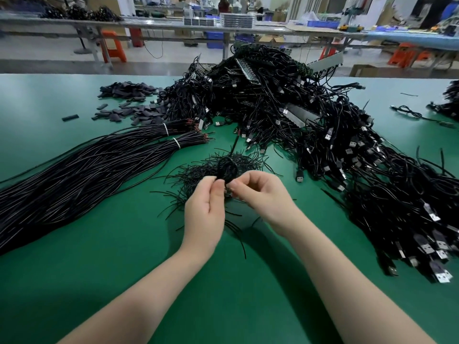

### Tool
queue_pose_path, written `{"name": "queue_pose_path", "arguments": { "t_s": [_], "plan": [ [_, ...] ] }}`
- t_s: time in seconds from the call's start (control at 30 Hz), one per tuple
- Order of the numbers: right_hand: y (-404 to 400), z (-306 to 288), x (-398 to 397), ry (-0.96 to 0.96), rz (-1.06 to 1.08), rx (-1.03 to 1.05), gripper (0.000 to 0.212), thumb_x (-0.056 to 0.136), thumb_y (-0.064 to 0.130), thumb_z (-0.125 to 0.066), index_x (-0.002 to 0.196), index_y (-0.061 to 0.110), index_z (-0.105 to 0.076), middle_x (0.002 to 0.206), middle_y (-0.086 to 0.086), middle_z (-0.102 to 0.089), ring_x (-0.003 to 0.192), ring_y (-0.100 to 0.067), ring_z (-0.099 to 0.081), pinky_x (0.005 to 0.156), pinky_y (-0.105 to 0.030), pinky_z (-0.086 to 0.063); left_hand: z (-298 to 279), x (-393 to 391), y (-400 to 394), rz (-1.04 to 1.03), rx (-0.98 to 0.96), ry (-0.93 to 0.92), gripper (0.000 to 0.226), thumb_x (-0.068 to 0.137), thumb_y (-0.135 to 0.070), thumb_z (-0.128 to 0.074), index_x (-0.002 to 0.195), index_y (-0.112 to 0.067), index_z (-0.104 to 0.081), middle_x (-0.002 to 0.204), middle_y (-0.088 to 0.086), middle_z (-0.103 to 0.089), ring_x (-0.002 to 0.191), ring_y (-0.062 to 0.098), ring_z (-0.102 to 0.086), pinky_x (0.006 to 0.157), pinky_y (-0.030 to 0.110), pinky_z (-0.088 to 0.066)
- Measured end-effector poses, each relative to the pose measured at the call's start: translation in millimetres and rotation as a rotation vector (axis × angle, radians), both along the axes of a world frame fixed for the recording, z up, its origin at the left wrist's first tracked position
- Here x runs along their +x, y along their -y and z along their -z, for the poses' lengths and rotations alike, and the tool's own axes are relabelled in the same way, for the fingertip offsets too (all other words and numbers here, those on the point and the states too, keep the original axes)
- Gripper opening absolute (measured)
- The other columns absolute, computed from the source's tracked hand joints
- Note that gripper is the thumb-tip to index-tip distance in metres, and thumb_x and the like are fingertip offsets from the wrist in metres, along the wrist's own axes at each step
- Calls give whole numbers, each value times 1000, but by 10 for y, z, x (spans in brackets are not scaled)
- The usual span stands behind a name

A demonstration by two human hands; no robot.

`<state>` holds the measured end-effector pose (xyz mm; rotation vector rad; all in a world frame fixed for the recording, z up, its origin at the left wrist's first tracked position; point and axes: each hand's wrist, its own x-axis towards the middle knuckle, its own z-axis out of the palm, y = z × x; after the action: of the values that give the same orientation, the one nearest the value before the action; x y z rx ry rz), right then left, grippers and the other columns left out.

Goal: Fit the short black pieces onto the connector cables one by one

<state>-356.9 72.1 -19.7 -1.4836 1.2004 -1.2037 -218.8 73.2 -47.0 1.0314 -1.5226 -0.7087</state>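
1. Over the green table (74, 281), just this side of the loose heap of thin black pieces (198, 170), the left hand (205, 207) and right hand (263, 194) meet, each pinching a dark coiled cable (227, 171) between thumb and fingers.
2. That coil stands just beyond both sets of fingertips, equally near either hand; its free end I cannot make out.
3. Beyond the heap and to its right sprawls the pile of connector cables (347, 150); left of it lie tied cable bundles (99, 160).
4. No readable writing anywhere.
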Motion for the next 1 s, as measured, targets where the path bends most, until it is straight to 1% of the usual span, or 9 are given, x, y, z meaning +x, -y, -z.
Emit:
{"name": "queue_pose_path", "arguments": {
  "t_s": [0.07, 0.13, 0.23, 0.3, 0.4, 0.57, 0.73, 0.87, 1.0],
  "plan": [
    [3, 3, 88, -1, 56, -33, 23, 89, 22, -67, 66, 24, -64, 60, 14, -61, 52, 1, -46, 52, -12, -38, 8, 12, 28, -40, 19, 7, 31, 100, -39, -37, 78, -19, -48, 72, 6, -47, 66, 19, -44, 61, 33, -38],
    [-13, 34, 115, -1, 99, -41, 22, 90, 20, -66, 69, 23, -64, 61, 13, -63, 55, 1, -49, 55, -13, -40, 24, 10, 44, -35, 41, 17, 32, 99, -39, -38, 76, -19, -47, 68, 2, -45, 62, 15, -40, 60, 33, -37],
    [-37, 85, 142, -59, 129, -45, 15, 91, 21, -66, 77, 25, -68, 69, 15, -66, 66, 1, -56, 65, -19, -47, 60, 26, 100, -38, 82, 9, 31, 100, -38, -39, 75, -23, -47, 64, -12, -47, 60, 5, -39, 57, 23, -35],
    [-51, 96, 157, -73, 143, -39, 9, 89, 22, -69, 81, 26, -71, 75, 16, -70, 69, 1, -60, 69, -23, -51, 68, 32, 119, -13, 103, -11, 32, 102, -34, -40, 75, -21, -49, 64, -14, -46, 61, 3, -39, 57, 21, -34],
    [-68, 89, 157, -44, 181, -59, 3, 82, 24, -77, 80, 25, -74, 78, 12, -73, 69, -2, -64, 67, -20, -50, 61, 29, 118, 28, 122, -23, 32, 101, -34, -40, 74, -21, -50, 64, -10, -45, 62, 6, -39, 58, 25, -34],
    [-83, 42, 136, -35, 178, -72, 11, 73, 27, -83, 81, 25, -76, 79, 10, -75, 76, -6, -71, 70, -17, -54, 38, 32, 111, 74, 138, -79, 32, 105, -28, -41, 81, -14, -57, 72, 8, -53, 69, 11, -45, 64, 39, -41],
    [-48, 27, 97, 18, 226, -34, 12, 70, 20, -85, 79, 22, -78, 82, 5, -75, 82, -14, -71, 83, -34, -57, 18, -5, 68, 59, 131, -92, 32, 104, -29, -43, 75, -24, -56, 60, -19, -49, 60, 1, -41, 58, 20, -36],
    [-52, 64, 149, 70, 229, -44, 12, 73, 14, -84, 78, 22, -77, 85, 5, -74, 83, -7, -69, 79, -22, -54, 27, -14, 67, 20, 148, -132, 31, 104, -30, -43, 76, -31, -56, 60, -14, -51, 62, -4, -47, 63, 15, -37],
    [-73, 110, 206, 218, 190, 36, 11, 77, 12, -80, 77, 22, -77, 78, 2, -75, 71, -5, -68, 69, -17, -52, 2, -22, 65, 66, 177, -202, 45, 105, -29, -40, 63, -38, -54, 54, -20, -47, 56, -2, -41, 55, 13, -33]
  ]
}}
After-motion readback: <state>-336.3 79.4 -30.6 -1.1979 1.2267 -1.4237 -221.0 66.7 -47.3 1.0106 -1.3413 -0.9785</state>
